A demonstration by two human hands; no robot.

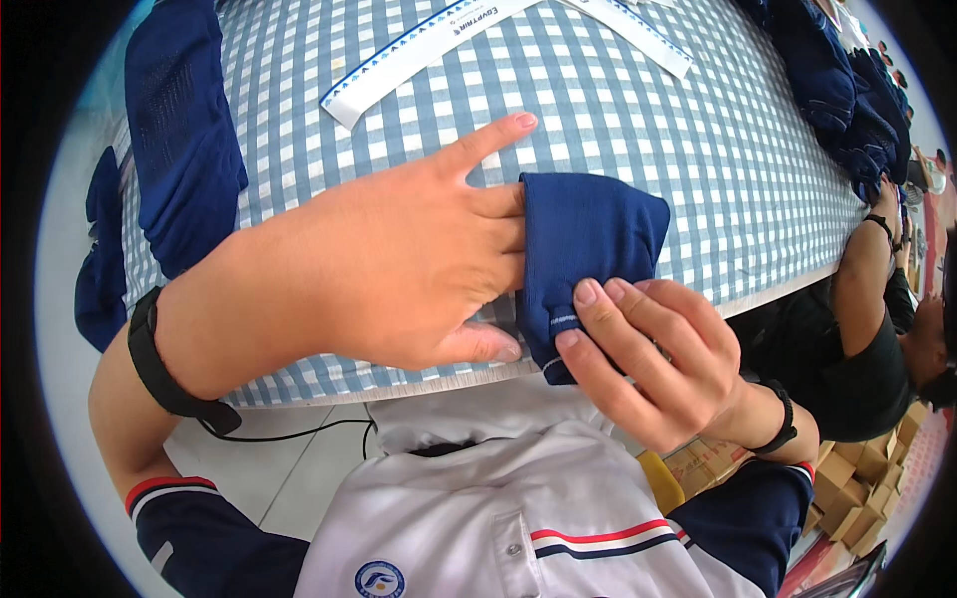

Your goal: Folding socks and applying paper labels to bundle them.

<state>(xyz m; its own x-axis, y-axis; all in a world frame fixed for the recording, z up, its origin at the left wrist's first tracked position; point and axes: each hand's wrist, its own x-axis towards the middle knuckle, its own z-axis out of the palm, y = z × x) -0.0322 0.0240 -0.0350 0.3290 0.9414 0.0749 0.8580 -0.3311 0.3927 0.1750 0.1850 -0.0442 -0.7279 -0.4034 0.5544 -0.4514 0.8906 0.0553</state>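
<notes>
A navy knit sock, seen as a short folded tube, is over the middle fingers of my left hand. That hand lies palm down across the checked table; its little finger and thumb spread outside the sock, while the fingertips inside are hidden. At the sock's near edge, my right hand pinches the cloth between thumb and fingers. Beside this grip shows a small patch with pale marks. A pale seam line runs along the sock's lower corner.
The blue-and-white checked cloth covers the table. Two white paper bands lie at the far side. More navy socks lie at the left, with a navy pile far right. Another person's arm reaches in there; cardboard boxes stand behind.
</notes>
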